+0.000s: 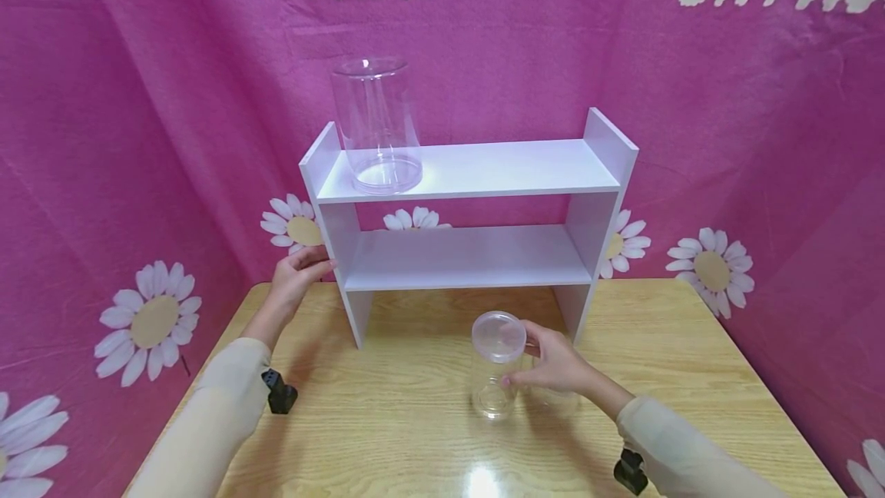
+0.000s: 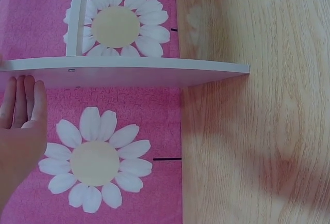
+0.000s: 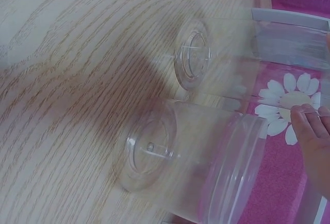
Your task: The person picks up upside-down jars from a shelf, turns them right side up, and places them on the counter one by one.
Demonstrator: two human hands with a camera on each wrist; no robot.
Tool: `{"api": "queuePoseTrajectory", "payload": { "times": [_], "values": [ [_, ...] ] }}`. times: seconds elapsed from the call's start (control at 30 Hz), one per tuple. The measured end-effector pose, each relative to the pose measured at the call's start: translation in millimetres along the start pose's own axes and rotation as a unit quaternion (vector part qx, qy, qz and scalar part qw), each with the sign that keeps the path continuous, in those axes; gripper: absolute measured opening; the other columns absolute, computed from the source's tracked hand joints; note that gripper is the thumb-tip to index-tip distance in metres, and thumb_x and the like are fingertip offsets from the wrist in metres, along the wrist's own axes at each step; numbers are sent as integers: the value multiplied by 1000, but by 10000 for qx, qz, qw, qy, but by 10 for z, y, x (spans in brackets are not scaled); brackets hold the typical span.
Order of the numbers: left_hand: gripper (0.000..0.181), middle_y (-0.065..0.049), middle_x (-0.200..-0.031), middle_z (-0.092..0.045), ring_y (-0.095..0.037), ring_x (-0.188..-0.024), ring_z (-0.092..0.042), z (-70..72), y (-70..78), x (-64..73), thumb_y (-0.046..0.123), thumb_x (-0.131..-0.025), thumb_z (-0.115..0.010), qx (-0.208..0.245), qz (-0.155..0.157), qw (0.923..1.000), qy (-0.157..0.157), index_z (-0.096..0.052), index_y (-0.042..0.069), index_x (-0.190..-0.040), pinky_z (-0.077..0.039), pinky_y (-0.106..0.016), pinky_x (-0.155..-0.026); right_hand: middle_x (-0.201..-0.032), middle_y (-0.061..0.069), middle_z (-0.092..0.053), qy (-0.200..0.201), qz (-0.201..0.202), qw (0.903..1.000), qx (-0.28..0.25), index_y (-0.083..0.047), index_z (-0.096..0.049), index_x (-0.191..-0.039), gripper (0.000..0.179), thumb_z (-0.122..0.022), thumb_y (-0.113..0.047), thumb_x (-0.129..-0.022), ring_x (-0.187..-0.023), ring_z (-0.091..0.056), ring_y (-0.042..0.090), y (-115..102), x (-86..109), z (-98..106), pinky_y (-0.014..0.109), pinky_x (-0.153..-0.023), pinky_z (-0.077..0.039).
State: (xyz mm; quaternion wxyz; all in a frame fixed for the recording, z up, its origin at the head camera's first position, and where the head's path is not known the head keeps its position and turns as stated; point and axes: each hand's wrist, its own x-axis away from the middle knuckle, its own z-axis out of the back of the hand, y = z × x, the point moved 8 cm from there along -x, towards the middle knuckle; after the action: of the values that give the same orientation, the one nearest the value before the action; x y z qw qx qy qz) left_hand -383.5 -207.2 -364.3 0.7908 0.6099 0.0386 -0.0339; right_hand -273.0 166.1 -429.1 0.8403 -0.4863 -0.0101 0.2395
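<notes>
My left hand [image 1: 299, 279] holds the outer side panel of a white two-tier shelf [image 1: 477, 256], fingers straight along its outside, thumb at its front edge. In the left wrist view, those fingers [image 2: 23, 97] lie against the panel's face. Toward the right front, my right hand [image 1: 556, 363] grips a tall clear jar [image 1: 498, 338] with a round lid, thumb in front and fingers behind. The jar is upright. Just beside it, partly hidden under that hand in the head view, stands a shorter clear lidded jar [image 3: 201, 157], seen plainly in the right wrist view.
A large clear cylindrical container [image 1: 379, 125] stands upright on the left of the shelf's top board. Everything rests on a wooden table [image 1: 387, 421]. Behind and at both sides hangs a pink curtain [image 1: 498, 44] with white flowers and lettering.
</notes>
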Motion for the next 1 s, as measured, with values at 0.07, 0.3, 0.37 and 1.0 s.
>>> {"api": "queuePoseTrajectory", "payload": {
  "times": [0.07, 0.3, 0.37, 1.0],
  "values": [
    [49, 29, -85, -58, 10, -87, -54, 3, -4, 0, 19, -89, -66, -62, 29, 10000, 4, -53, -6, -129, -44, -9, -80, -111, 18, -65, 2, 13, 10000, 7, 7, -53, -122, 68, -86, -13, -66, -110, -64, 33, -2, 0, 0, 40, -97, -52],
    [50, 27, -90, -57, 9, -89, -53, 5, -9, 13, 22, -89, -67, -193, 161, 9997, 51, -54, -3, -130, -44, -11, -83, -112, 15, -65, 16, -114, 9999, -21, 4, -54, -123, 69, -86, -15, -65, -110, -64, 31, 8, -5, -10, 38, -98, -52],
    [50, 26, -91, -57, 9, -89, -53, 5, -8, 14, 22, -89, -66, -187, 171, 9997, 42, -54, -3, -130, -44, -11, -84, -112, 17, -65, 34, -101, 9999, -9, 5, -53, -123, 69, -86, -13, -65, -110, -64, 31, 6, -8, -4, 38, -97, -53],
    [47, 26, -89, -57, 7, -91, -53, -5, -9, 9, 20, -89, -66, -57, 157, 9998, 85, -55, -4, -127, -44, -14, -87, -115, 22, -64, 220, 68, 9988, 428, 8, -52, -124, 75, -90, -16, -63, -110, -63, 39, -45, -40, 65, 39, -94, -54]
  ]
}}
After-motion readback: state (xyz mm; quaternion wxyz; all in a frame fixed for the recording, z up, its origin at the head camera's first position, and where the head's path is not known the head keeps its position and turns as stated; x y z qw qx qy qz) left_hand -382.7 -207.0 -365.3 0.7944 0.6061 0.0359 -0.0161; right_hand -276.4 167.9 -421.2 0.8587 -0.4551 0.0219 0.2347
